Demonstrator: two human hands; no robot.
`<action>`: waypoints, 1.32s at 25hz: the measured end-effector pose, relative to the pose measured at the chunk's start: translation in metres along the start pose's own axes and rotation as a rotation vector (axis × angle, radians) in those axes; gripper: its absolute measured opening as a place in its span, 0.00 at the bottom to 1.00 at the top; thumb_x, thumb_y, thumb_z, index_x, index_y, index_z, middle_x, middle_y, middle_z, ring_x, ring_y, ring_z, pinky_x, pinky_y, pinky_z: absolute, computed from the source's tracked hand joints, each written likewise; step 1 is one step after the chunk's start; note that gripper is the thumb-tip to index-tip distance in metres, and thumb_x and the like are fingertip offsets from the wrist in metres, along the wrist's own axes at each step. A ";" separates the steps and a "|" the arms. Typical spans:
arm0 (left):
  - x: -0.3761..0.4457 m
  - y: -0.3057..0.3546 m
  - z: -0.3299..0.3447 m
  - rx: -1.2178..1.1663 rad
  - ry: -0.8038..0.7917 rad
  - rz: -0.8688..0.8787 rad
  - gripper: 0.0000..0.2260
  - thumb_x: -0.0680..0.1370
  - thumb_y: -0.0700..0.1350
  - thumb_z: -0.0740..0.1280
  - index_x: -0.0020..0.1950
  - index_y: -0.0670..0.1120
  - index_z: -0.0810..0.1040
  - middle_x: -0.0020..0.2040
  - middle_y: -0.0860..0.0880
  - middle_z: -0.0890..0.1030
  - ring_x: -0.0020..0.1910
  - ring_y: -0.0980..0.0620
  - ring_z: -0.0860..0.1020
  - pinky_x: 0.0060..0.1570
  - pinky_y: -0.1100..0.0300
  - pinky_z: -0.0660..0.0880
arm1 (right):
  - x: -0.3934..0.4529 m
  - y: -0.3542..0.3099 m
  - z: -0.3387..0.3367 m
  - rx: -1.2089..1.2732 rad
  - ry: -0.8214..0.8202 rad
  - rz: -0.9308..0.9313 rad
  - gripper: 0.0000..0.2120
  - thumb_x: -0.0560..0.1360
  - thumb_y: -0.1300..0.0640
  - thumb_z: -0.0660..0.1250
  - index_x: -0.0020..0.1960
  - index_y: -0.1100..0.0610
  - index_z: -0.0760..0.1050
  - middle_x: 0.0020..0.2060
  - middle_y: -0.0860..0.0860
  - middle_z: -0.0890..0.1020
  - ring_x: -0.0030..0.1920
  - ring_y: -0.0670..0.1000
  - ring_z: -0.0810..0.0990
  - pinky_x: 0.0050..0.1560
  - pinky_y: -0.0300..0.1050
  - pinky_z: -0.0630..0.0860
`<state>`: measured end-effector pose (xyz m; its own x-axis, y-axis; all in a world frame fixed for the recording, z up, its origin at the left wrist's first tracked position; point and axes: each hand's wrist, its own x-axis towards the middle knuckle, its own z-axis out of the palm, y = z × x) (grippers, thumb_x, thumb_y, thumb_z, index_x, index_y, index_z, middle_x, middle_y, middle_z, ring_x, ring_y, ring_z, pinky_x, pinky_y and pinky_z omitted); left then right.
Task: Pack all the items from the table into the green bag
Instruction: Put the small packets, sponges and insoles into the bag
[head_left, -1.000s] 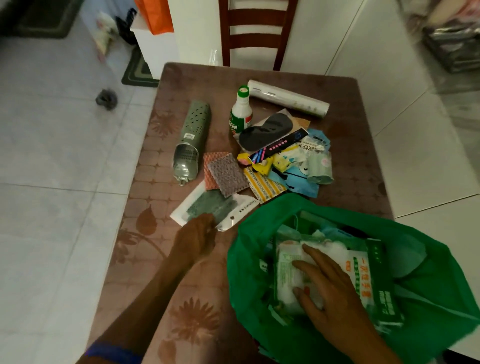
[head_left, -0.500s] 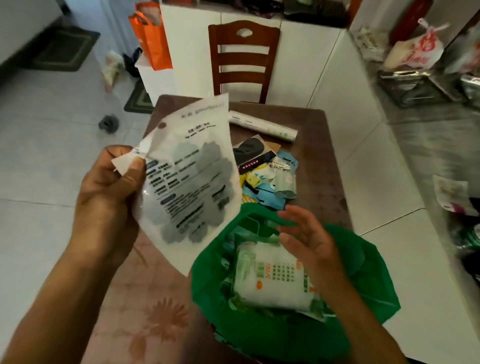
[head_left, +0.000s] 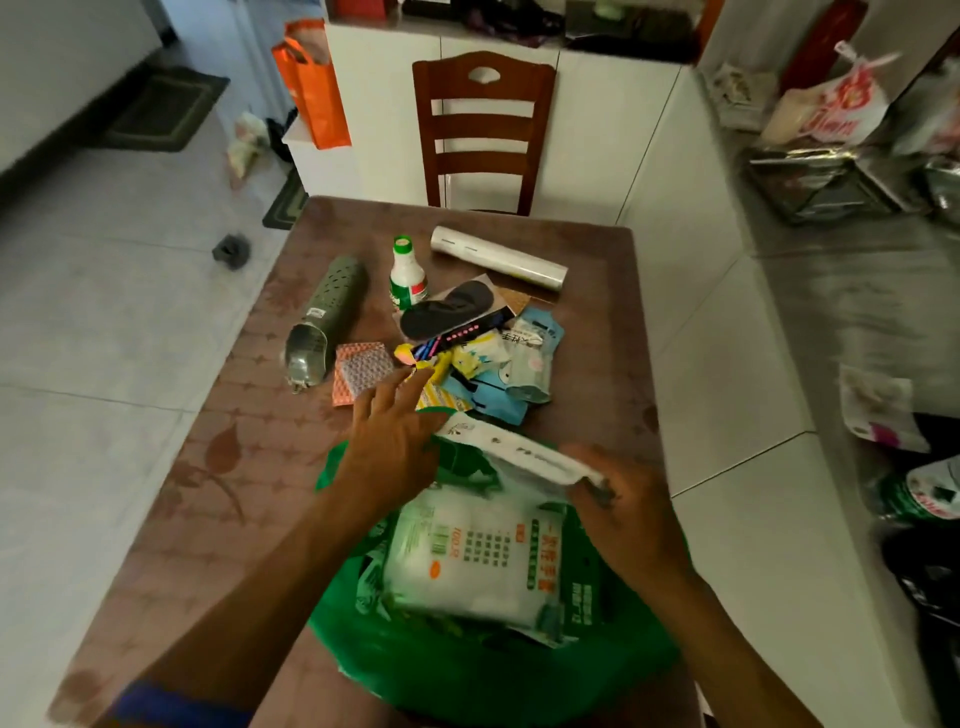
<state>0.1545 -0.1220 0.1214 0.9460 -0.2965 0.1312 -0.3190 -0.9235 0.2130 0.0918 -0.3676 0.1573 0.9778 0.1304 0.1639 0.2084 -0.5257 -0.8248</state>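
Nearest the camera, at the table's (head_left: 171, 499) front edge, the green bag (head_left: 467, 670) sags open, a soft non-woven sack with no stiffness of its own, and a white pack of disposable gloves (head_left: 478, 566) lies on top of what is already inside. Over its mouth a flat white sachet (head_left: 514, 452) is held edge-on: the right hand (head_left: 628, 514) pinches its right end between thumb and curled fingers, while the left hand (head_left: 389, 452) lies at its left end with fingers spread and straight, reaching toward the pile; whether it touches the sachet I cannot tell. That sachet looks thin, light and floppy, so I judge it should be slid in flat along the bag's wall rather than dropped. Beyond the hands lie checked scouring pads (head_left: 361, 376), soft and easy to pinch, and a heap of slippery little packets (head_left: 493, 364), best scooped several at once. To the left rests a grey-green perforated cylinder (head_left: 324, 317), rigid and likely to roll, so grip it round the middle. Farther back stand a white bottle with a green cap (head_left: 408, 278), probably the heaviest piece and best taken by the body, and dark insoles (head_left: 447, 312) in flexible packaging. Farthest lies a roll of film (head_left: 498, 260), stiff and long, to be grasped mid-length. A wooden chair (head_left: 483, 130) stands behind the table.
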 end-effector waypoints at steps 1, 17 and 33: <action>0.008 -0.002 0.005 0.103 -0.135 -0.017 0.20 0.71 0.46 0.72 0.62 0.52 0.77 0.72 0.45 0.68 0.70 0.42 0.63 0.66 0.41 0.61 | 0.003 0.013 0.004 -0.215 -0.032 -0.171 0.10 0.74 0.60 0.69 0.54 0.52 0.81 0.47 0.40 0.84 0.45 0.36 0.81 0.43 0.30 0.78; 0.015 -0.014 0.006 -0.330 -0.030 -0.059 0.09 0.77 0.44 0.66 0.51 0.42 0.82 0.46 0.47 0.83 0.37 0.56 0.80 0.34 0.66 0.77 | 0.086 0.038 0.049 0.101 -0.247 0.195 0.13 0.74 0.65 0.62 0.53 0.53 0.79 0.45 0.49 0.84 0.38 0.42 0.81 0.37 0.38 0.79; -0.036 -0.027 -0.020 -0.025 -0.036 -0.040 0.09 0.66 0.31 0.67 0.38 0.46 0.75 0.49 0.46 0.79 0.45 0.47 0.75 0.42 0.56 0.68 | 0.173 0.106 0.061 0.273 0.010 0.584 0.35 0.66 0.54 0.75 0.68 0.45 0.63 0.60 0.48 0.74 0.57 0.53 0.78 0.50 0.51 0.80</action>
<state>0.1282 -0.0820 0.1299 0.9593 -0.2686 0.0871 -0.2819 -0.9286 0.2414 0.2821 -0.3496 0.0653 0.9289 -0.1215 -0.3498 -0.3701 -0.2743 -0.8875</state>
